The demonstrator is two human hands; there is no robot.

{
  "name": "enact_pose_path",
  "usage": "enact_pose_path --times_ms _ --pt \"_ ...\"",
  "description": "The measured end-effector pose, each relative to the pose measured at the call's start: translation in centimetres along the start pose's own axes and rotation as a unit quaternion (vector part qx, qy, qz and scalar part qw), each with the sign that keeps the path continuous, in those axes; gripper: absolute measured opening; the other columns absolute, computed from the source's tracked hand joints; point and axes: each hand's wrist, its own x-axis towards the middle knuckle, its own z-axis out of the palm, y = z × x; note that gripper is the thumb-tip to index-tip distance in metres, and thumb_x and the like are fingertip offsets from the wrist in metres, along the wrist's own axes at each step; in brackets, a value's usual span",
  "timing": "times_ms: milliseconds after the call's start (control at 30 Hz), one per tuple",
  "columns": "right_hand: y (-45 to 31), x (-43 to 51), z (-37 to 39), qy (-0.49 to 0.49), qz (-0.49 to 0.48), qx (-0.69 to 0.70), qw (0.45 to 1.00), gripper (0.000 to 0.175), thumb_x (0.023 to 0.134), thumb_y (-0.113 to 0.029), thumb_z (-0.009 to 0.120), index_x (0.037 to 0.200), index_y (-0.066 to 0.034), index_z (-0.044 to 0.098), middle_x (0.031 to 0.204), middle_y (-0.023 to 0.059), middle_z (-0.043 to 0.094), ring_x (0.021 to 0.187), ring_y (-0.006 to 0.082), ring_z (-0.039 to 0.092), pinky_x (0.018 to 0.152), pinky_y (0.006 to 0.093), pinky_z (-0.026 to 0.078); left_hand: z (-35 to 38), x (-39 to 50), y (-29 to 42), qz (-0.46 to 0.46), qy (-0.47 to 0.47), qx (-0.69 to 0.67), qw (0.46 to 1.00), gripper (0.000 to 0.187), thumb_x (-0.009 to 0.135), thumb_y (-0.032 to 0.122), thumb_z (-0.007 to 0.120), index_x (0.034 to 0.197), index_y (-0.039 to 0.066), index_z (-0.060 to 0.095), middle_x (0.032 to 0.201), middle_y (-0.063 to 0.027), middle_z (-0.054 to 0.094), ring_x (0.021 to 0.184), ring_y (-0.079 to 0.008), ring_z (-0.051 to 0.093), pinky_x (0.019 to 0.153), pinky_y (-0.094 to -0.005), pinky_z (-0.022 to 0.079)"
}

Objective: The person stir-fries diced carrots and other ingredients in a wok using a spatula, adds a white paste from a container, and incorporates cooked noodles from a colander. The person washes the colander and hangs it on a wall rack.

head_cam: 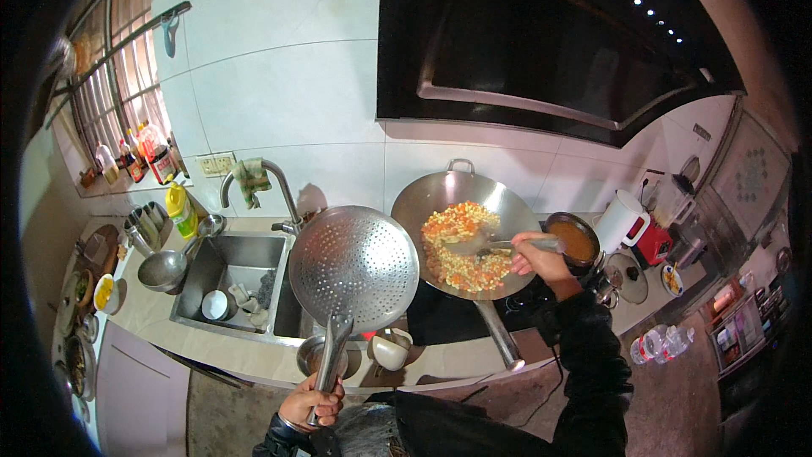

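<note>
My left hand [313, 401] grips the handle of a large perforated metal strainer ladle [355, 266], held up in front of the sink's right side. My right hand [539, 257] is closed around the handle of a metal spatula [469, 245], its blade blurred among the food. Diced yellow and orange food, looking like corn kernels and carrot [466, 276], lies in a wide metal wok [514, 203]. The wok rests on a black cooktop [438, 324], its long handle pointing towards me.
A bowl of brown sauce or liquid [571, 241] stands right of the wok, near a white kettle [618, 222] and a glass lid [628, 282]. At left are a metal sink [190, 311], a wok-shaped ladle [162, 270] and a yellow bottle [181, 209]. A range hood [520, 101] hangs above.
</note>
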Motion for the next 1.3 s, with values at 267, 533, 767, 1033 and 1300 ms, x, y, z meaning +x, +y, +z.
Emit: enact_pose_path --times_ms 267,533,767,1033,1300 --pt "-4.8 -1.3 -2.9 -0.022 0.01 -0.17 0.985 0.019 0.089 -0.018 0.061 0.09 0.0007 0.064 0.059 0.0063 0.061 0.05 0.0149 0.063 0.042 0.0223 0.049 0.2 0.2 -0.3 0.001 0.0 0.001 1.0 0.037 0.079 -0.013 0.049 0.113 0.001 0.049 0.084 -0.0077 0.05 0.051 -0.0093 0.04 0.044 -0.0261 0.034" --pt "-1.0 1.6 -1.9 -0.031 -0.004 -0.051 0.998 0.024 0.09 -0.024 0.06 0.098 -0.0015 0.062 0.073 0.0083 0.064 0.059 0.0164 0.066 0.051 0.0246 0.053 0.2 -0.2 -0.3 0.002 0.021 -0.022 1.0 0.037 0.078 -0.014 0.049 0.112 0.001 0.049 0.084 -0.0088 0.052 0.051 -0.0097 0.04 0.043 -0.0268 0.034" --pt "-12.7 2.1 -4.9 -0.036 0.052 -0.218 0.974 0.032 0.09 -0.03 0.057 0.086 0.001 0.065 0.055 0.0094 0.063 0.041 0.0168 0.061 0.034 0.0235 0.045 0.3 0.0 -0.5 0.009 0.017 -0.02 1.0 0.036 0.078 -0.014 0.048 0.111 0.0 0.048 0.084 -0.0089 0.052 0.05 -0.0097 0.04 0.043 -0.0272 0.034" --pt "-11.2 4.5 -3.5 -0.021 0.046 -0.253 0.966 0.022 0.083 -0.019 0.057 0.078 0.0011 0.065 0.05 0.0101 0.058 0.037 0.0161 0.057 0.032 0.023 0.041 0.5 -0.2 -1.0 0.025 0.012 -0.021 0.999 0.035 0.078 -0.013 0.049 0.11 0.0 0.049 0.082 -0.0078 0.051 0.049 -0.009 0.039 0.042 -0.0268 0.034" --pt "-5.6 5.9 -2.4 0.002 0.004 -0.094 0.996 0.023 0.082 -0.021 0.063 0.089 0.002 0.063 0.06 0.0124 0.062 0.044 0.0204 0.062 0.036 0.027 0.048 1.0 -0.4 -0.9 0.028 0.047 0.002 0.998 0.034 0.077 -0.013 0.05 0.108 0.001 0.049 0.081 -0.0075 0.05 0.049 -0.0087 0.039 0.042 -0.0266 0.034"
